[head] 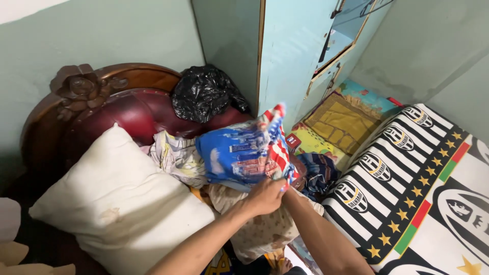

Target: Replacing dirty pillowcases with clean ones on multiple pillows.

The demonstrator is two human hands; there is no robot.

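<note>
Two hands at a blue printed pillow on a crowded bed.

The left hand (265, 196) is closed on the lower edge of the blue printed pillow (244, 153), with the fingers curled into the cloth. The right hand is hidden behind the left one; only its forearm is seen coming up from below, so I cannot tell if it is closed or wide. The pillow stands tilted, above a heap of patterned clothes (178, 158) and a beige spotted cushion (265, 229). To the left lies a big white pillow (122, 203) against the dark red headboard (117, 112) with a carved wooden frame. A black plastic bag (204, 94) rests on top of the headboard, beside the light blue wardrobe (290, 51). On the right is a black-and-white striped bedsheet (423, 193) with gold stars.
</note>
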